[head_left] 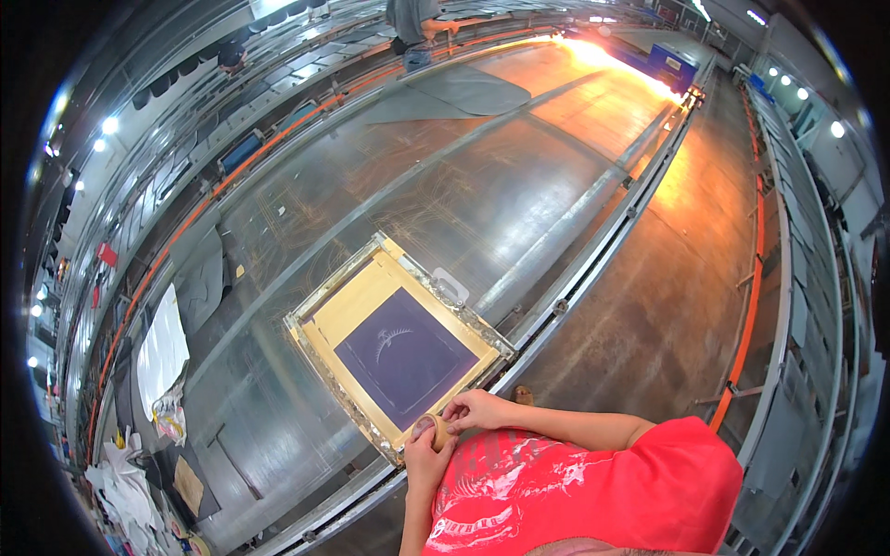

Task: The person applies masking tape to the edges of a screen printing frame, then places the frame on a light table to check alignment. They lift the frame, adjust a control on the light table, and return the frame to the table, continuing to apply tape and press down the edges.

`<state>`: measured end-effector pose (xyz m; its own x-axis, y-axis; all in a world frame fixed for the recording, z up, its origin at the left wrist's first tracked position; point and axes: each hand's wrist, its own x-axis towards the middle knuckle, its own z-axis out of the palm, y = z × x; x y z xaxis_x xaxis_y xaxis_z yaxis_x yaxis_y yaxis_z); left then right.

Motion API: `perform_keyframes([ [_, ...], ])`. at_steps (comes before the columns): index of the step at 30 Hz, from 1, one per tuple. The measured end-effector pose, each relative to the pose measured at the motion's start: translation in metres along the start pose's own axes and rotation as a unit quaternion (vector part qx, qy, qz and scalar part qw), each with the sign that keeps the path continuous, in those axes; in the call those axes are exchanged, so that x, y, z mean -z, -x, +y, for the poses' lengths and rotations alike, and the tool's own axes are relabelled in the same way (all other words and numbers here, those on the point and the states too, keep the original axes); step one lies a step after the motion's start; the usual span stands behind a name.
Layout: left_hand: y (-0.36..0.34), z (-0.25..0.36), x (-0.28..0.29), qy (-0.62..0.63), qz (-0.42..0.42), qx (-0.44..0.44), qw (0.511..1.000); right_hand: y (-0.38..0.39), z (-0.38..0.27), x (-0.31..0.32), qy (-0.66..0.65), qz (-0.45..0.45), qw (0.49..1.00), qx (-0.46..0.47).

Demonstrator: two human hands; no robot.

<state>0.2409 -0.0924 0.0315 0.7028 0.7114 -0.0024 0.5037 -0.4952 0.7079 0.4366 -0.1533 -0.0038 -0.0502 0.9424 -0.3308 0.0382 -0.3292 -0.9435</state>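
A screen-printing frame (505, 348) with yellow-taped borders lies on the long metal table (491, 185). Its mesh has a dark purple rectangle (408, 371) bearing a pale feathery leaf design (389, 335). At the frame's lower corner, my left hand (425, 450) grips a roll of tan tape (439, 435). My right hand (471, 408) is closed with fingertips pressed at the top of the roll; whether they pinch a loose tape end is too small to tell.
Grey sheets (199, 278), white sheets (162, 343) and scrap paper (120, 491) lie leftward. A person (408, 23) stands across the table. Its far end has a glowing orange heater with a blue box (669, 65). Right are a floor aisle (649, 306) and orange rail (742, 352).
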Motion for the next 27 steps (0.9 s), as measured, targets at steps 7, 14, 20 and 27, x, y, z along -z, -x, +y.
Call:
perform_keyframes([
  [7, 0.003, -0.004, -0.006, 0.013, -0.023, 0.031, 0.999, 0.007, 0.0, -0.002, 0.0, 0.011, 1.0, -0.01],
  [14, 0.001, 0.003, -0.005, 0.029, -0.059, 0.098, 0.993, 0.011, -0.001, -0.001, -0.012, 0.036, 0.999, 0.017],
  [20, 0.005, 0.005, -0.006, 0.036, -0.047, 0.098, 0.993, 0.004, 0.014, -0.002, -0.021, 0.003, 1.0, 0.005],
  [27, 0.008, 0.0, -0.011, 0.049, -0.034, 0.111, 0.992, 0.01, 0.008, -0.002, -0.035, 0.021, 0.999, 0.012],
])
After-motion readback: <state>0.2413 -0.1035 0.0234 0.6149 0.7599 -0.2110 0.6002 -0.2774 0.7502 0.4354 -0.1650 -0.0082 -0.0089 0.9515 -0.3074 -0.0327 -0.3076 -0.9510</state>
